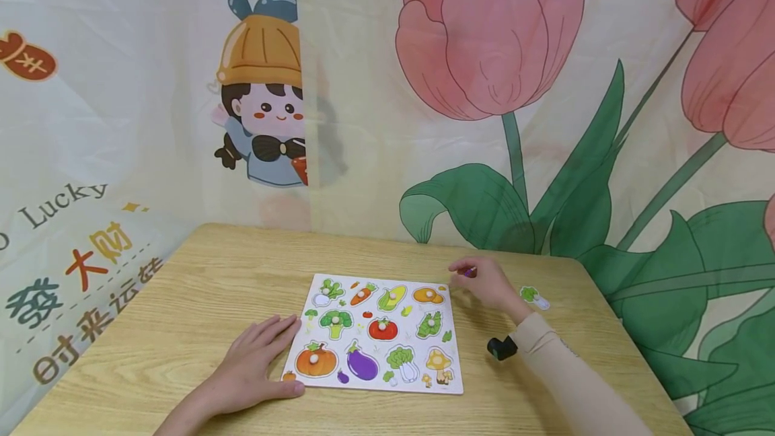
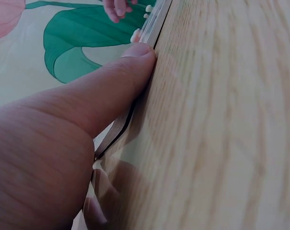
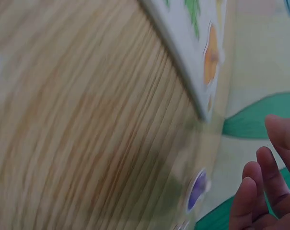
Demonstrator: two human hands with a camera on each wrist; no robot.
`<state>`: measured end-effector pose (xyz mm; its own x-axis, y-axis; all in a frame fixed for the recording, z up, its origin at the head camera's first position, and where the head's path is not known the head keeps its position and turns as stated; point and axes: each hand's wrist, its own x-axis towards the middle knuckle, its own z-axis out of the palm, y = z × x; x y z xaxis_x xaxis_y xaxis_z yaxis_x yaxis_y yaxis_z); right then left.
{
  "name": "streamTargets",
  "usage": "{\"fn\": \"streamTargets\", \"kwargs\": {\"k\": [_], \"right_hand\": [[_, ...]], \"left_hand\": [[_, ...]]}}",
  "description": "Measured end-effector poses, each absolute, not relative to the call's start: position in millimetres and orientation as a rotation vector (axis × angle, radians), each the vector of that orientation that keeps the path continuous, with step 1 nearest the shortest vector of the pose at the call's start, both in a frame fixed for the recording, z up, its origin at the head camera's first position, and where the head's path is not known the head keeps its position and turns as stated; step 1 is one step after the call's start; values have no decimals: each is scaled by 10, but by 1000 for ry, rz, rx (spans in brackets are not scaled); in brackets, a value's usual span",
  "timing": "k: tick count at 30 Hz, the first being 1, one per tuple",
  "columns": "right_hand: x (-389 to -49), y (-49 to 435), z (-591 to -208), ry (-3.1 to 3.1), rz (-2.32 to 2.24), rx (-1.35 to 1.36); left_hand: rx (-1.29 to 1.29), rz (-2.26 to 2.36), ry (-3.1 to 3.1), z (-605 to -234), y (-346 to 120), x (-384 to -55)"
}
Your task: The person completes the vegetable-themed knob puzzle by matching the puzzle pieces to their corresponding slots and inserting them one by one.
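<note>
A white puzzle board (image 1: 378, 333) with vegetable pictures, several bearing small knobs, lies on the table. My left hand (image 1: 257, 362) rests along its left edge, fingers extended and the thumb (image 2: 121, 72) against the near left corner. Just beyond the board's far right corner, my right hand (image 1: 484, 282) is over a purple eggplant piece (image 1: 469, 272). In the right wrist view the eggplant piece (image 3: 198, 190) lies on the table, its pale knob up, and the loosely bent fingers (image 3: 245, 194) are apart from it. A bok choy piece (image 1: 535, 297) lies farther right.
The wooden table (image 1: 151, 328) reaches back to a hanging cloth (image 1: 357, 153) printed with tulips and a cartoon figure. A black device (image 1: 502, 348) sits at the right wrist, beside the beige sleeve (image 1: 557, 355).
</note>
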<state>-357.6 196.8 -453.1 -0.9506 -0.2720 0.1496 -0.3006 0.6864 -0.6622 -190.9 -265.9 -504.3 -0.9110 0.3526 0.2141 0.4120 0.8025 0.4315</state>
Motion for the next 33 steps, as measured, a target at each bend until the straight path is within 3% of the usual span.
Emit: {"fn": "streamTargets", "kwargs": {"k": [15, 33], "right_hand": [[-3899, 2306, -4767, -2823, 1079, 386], [-4087, 2234, -4868, -2889, 848, 302]], "left_hand": [[-610, -731, -2852, -5101, -2680, -1903], [-613, -744, -2869, -5044, -2656, -1896]]}}
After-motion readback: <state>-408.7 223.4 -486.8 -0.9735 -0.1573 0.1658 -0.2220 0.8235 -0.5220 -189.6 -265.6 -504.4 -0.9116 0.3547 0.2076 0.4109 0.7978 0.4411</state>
